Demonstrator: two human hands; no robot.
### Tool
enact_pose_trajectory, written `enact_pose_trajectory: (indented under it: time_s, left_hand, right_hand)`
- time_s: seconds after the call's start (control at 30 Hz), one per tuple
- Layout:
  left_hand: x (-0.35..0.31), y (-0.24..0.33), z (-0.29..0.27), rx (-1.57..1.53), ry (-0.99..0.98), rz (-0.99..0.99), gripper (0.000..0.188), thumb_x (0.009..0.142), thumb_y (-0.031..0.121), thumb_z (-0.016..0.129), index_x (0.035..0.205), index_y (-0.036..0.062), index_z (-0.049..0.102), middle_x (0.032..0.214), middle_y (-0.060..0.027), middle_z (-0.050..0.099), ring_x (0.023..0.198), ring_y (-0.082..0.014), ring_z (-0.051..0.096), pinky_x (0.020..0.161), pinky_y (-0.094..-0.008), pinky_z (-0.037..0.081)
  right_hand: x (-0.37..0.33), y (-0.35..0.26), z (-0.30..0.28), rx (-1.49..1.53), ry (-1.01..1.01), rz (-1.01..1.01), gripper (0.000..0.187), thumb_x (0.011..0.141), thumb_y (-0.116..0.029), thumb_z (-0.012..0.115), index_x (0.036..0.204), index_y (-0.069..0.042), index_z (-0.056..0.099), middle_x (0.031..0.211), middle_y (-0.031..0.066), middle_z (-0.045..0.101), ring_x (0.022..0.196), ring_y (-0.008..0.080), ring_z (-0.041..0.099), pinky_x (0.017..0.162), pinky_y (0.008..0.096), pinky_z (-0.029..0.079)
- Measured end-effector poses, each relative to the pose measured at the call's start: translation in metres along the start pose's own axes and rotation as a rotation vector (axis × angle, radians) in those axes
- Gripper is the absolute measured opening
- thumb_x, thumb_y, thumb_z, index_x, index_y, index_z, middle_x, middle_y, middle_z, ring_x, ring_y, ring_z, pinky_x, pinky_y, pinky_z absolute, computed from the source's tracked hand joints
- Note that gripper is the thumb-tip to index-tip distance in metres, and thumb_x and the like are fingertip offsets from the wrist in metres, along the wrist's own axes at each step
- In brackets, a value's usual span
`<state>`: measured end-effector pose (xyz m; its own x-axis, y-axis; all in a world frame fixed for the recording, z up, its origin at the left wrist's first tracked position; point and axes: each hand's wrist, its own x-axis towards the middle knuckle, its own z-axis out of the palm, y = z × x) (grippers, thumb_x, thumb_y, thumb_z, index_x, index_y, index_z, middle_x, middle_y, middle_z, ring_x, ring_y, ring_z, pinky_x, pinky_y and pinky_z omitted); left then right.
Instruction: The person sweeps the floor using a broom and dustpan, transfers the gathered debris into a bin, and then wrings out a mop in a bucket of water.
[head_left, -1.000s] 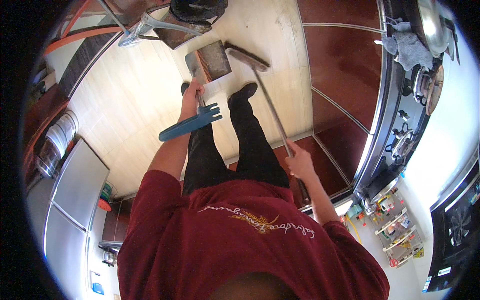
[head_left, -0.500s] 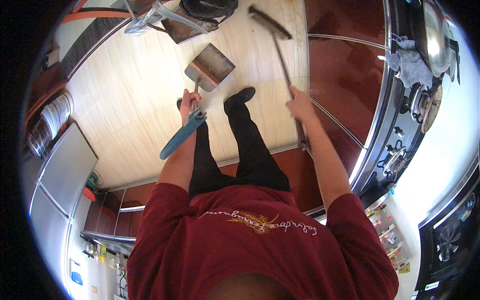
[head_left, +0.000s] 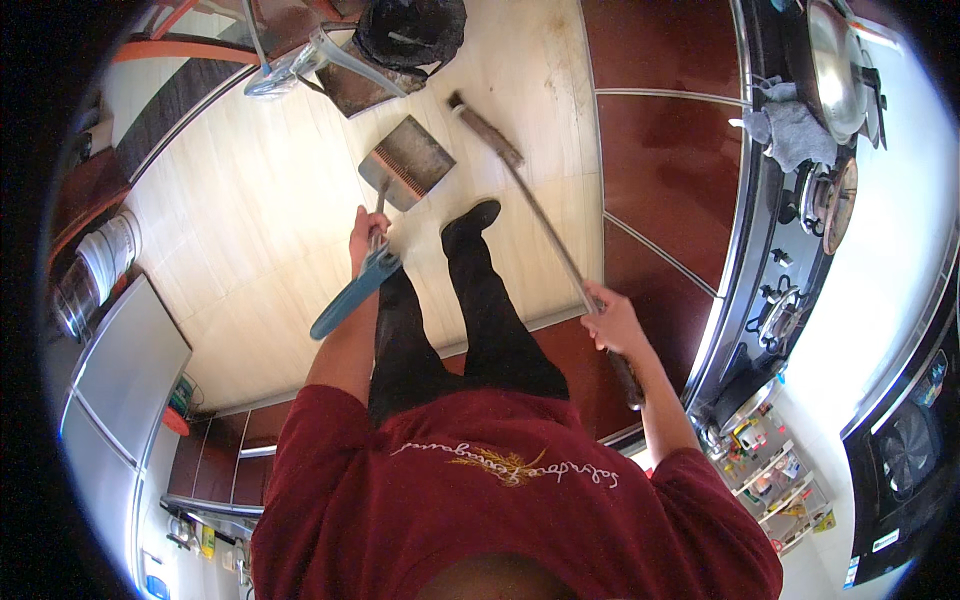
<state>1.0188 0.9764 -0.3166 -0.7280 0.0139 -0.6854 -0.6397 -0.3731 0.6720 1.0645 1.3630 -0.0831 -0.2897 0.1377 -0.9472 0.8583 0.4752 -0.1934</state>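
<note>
Left hand [head_left: 370, 232] grips dustpan [head_left: 422, 158] | right hand [head_left: 613, 320] grips broom [head_left: 549, 230] | bristles [head_left: 490, 136] blurred | black container [head_left: 412, 32] cut off

Slanted broom [head_left: 550, 230] near toothed dustpan [head_left: 424, 152]

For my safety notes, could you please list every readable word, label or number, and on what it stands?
Dark red shirt: white script lettering, upside down in view; I leave it unquoted.
Black panel, lower right: white label, too small to read.
Dustpan and broom: no lettering that I can see.
</note>
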Motion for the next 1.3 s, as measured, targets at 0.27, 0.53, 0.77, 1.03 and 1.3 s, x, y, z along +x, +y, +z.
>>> enact_pose_trajectory:
  time_s: [0.27, 0.53, 0.77, 1.03, 1.3]
  left_hand:
    - [-0.026, 0.024, -0.024, 0.035, 0.100, 0.131, 0.056, 0.089, 0.047, 0.027, 0.056, 0.0077, 0.046, 0.051, 0.0014, 0.039, 0.044, -0.0070, 0.033, 0.043, -0.0216, 0.024]
    - [-0.017, 0.022, -0.041, 0.030, 0.108, 0.100, 0.050, 0.088, 0.045, 0.032, 0.062, 0.0091, 0.054, 0.066, -0.0034, 0.053, 0.053, -0.0092, 0.039, 0.051, -0.0220, 0.030]
    - [-0.010, 0.013, -0.044, 0.054, 0.063, 0.048, 0.053, 0.088, 0.048, 0.031, 0.060, 0.0082, 0.052, 0.062, -0.0019, 0.050, 0.049, -0.0087, 0.038, 0.048, -0.0208, 0.029]
    - [-0.017, 0.037, -0.026, -0.072, 0.051, -0.047, 0.050, 0.090, 0.045, 0.031, 0.059, 0.0084, 0.048, 0.055, 0.0014, 0.043, 0.047, -0.0071, 0.035, 0.046, -0.0206, 0.029]
    - [-0.054, 0.048, -0.050, 0.022, 0.052, 0.065, 0.054, 0.088, 0.048, 0.029, 0.059, 0.0079, 0.050, 0.064, -0.0031, 0.050, 0.053, -0.0095, 0.038, 0.051, -0.0222, 0.030]
  right_hand:
    - [0.139, -0.113, -0.069, 0.078, 0.275, -0.260, 0.044, 0.064, -0.001, 0.055, 0.107, 0.002, 0.054, 0.053, 0.0058, 0.052, 0.040, 0.0115, 0.045, 0.037, 0.0275, 0.036]
    - [0.257, -0.195, -0.032, -0.302, 0.370, -0.425, 0.016, 0.063, -0.011, 0.053, 0.066, 0.005, 0.055, 0.060, 0.0172, 0.059, 0.053, 0.0260, 0.060, 0.053, 0.0337, 0.047]
    - [0.162, -0.061, 0.054, -0.722, 0.231, -0.243, 0.064, 0.069, -0.015, 0.050, 0.129, -0.008, 0.031, 0.088, 0.0225, 0.058, 0.083, 0.0351, 0.057, 0.074, 0.0428, 0.046]
    - [0.018, -0.040, 0.053, -0.398, -0.184, -0.038, 0.059, 0.072, -0.011, 0.055, 0.128, -0.016, 0.037, 0.065, 0.0165, 0.058, 0.052, 0.0245, 0.058, 0.054, 0.0341, 0.049]
    - [-0.042, -0.030, 0.049, -0.202, -0.130, -0.014, 0.056, 0.074, -0.002, 0.054, 0.126, -0.012, 0.039, 0.056, 0.0088, 0.053, 0.043, 0.0150, 0.052, 0.039, 0.0295, 0.042]
